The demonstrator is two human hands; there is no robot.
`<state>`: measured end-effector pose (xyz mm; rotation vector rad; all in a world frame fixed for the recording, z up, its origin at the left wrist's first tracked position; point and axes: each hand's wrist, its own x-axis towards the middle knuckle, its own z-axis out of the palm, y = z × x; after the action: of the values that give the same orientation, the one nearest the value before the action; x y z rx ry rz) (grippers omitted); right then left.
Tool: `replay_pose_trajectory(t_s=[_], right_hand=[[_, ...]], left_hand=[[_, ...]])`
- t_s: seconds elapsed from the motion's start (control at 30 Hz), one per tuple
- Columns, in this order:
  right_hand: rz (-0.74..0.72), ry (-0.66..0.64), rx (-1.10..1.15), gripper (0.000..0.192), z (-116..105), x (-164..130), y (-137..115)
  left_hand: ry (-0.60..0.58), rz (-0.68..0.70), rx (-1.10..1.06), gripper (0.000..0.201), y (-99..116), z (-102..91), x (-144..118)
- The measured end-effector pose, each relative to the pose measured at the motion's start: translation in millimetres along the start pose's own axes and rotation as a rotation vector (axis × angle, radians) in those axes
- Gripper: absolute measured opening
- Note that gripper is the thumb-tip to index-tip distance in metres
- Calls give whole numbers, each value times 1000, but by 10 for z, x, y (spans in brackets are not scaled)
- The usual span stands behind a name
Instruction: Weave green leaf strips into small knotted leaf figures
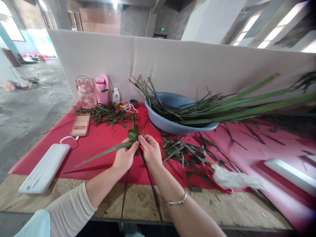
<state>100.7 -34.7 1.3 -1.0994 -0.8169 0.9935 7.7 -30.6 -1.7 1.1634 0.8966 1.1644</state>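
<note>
A green woven leaf piece (133, 134) is held up over the red cloth, its folded part at the top and long leaf strips trailing from it. One broad strip (103, 152) reaches out to the left, and thinner ones hang down past the table's front edge. My left hand (125, 154) pinches the piece from below and left, fingers closed. My right hand (149, 147), closed too, pinches its right side with thumb and forefinger. The two hands almost meet. The fingers hide part of the weave.
A blue basin (182, 126) holds long green leaves jutting far right. Leaf scraps (106, 113) lie behind and right of my hands. Red-handled scissors (212, 177) lie by a crumpled white wrapper (234, 177). A white power bank (45, 168), a pink bottle (102, 90) and a clear pink jug (85, 93) stand left.
</note>
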Motion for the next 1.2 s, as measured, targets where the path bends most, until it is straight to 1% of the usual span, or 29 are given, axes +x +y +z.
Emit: replay_pose_trajectory(t_s=[0.07, 0.13, 0.2, 0.3, 0.4, 0.47, 0.53, 0.6, 0.7, 0.77, 0.9, 1.03, 1.13, 1.2], right_hand=[[-58, 6, -107, 27, -23, 8, -8], [-111, -15, -177, 27, -54, 9, -38], [-138, -47, -182, 25, -82, 4, -78], [-136, -74, -170, 19, -114, 6, -123], [-100, -65, -144, 19, -147, 39, -131], [-44, -81, -65, 19, -172, 66, -124], [25, -132, 37, 21, -189, 86, -114], [69, -187, 124, 24, -196, 96, -106], [86, -237, 213, 26, -191, 104, -99], [61, -240, 220, 23, -188, 108, -96], [33, -208, 161, 19, -176, 98, -82], [11, -150, 108, 23, -149, 78, -57], [-26, -178, 42, 19, -147, 90, -59], [-59, -191, 25, 20, -162, 112, -74]], left_hand=[[12, -17, 31, 24, 6, -5, 4], [34, -50, 19, 24, 27, 3, 1], [58, -72, -23, 24, 53, 21, -4], [72, -83, -43, 26, 90, 39, 0], [28, -57, 62, 26, 122, 32, 26], [-7, -31, 157, 25, 135, 24, 48], [-20, -19, 226, 24, 137, 21, 66], [-27, -1, 245, 24, 129, 22, 77], [-29, 13, 181, 24, 100, 18, 77], [-22, -20, 107, 24, 72, 10, 69], [-51, -103, 30, 26, 10, -5, 50], [-20, -173, 35, 28, -9, -20, 47], [-9, -218, -21, 28, 34, -29, 63], [-16, -218, -71, 29, 71, -37, 80]])
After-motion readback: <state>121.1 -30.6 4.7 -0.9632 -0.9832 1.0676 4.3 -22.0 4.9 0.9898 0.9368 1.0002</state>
